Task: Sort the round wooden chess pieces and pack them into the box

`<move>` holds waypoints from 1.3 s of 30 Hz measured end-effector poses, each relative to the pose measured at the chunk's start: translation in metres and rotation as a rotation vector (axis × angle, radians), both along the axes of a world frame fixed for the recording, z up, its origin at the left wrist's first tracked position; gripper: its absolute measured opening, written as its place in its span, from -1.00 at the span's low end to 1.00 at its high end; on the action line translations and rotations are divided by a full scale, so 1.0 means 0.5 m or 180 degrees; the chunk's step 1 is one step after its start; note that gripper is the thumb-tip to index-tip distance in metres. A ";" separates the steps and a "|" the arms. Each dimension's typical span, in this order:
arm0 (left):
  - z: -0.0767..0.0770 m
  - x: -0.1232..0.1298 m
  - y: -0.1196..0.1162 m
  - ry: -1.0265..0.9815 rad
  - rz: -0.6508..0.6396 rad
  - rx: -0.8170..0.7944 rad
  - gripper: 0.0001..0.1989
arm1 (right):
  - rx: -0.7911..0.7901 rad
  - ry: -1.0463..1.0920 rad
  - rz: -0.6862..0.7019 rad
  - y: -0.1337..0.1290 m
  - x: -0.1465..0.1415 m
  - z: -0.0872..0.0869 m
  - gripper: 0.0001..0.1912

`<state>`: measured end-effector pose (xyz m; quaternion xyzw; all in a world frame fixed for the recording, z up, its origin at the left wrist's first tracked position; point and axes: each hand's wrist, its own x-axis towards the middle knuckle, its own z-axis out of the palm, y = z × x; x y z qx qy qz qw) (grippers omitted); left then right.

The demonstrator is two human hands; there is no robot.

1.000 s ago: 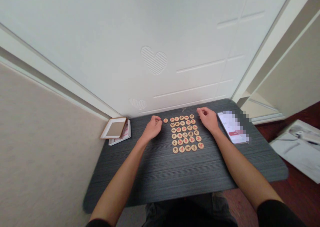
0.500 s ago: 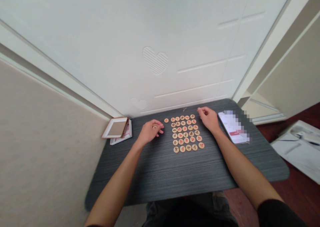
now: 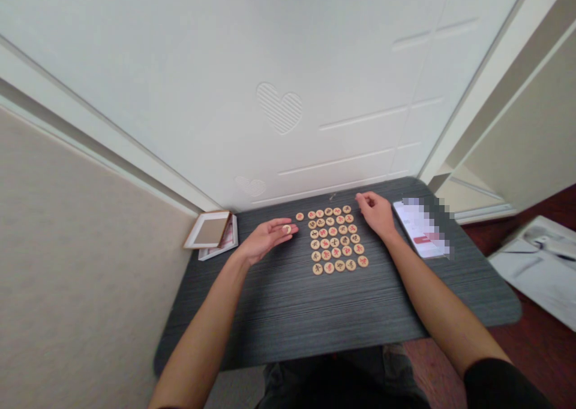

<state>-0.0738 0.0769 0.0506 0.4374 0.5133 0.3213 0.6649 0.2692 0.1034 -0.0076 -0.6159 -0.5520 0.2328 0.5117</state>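
Two bare forearms, black sleeves pushed up near the elbows, dark trousers below the table edge.
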 end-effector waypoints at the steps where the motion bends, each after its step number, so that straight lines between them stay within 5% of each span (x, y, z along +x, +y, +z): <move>1: -0.004 -0.001 0.002 0.0095 0.0009 0.0026 -0.56 | 0.0005 0.0002 -0.0004 0.000 0.000 -0.001 -0.52; 14: -0.037 0.040 0.038 0.1938 -0.0389 0.0869 -0.61 | 0.0011 0.0036 -0.0026 -0.002 -0.002 0.004 -0.51; 25: -0.075 0.043 0.064 0.2515 -0.0331 0.1240 -0.72 | -0.0013 0.0079 -0.0024 -0.004 -0.002 0.009 -0.54; 34: -0.061 0.056 0.069 0.3001 -0.0209 0.1606 -0.59 | -0.0037 0.0089 0.0000 0.000 -0.002 0.003 -0.55; 39: -0.057 0.070 0.083 0.3241 -0.0297 0.1686 -0.68 | -0.0036 0.0099 0.0016 -0.001 -0.001 0.002 -0.54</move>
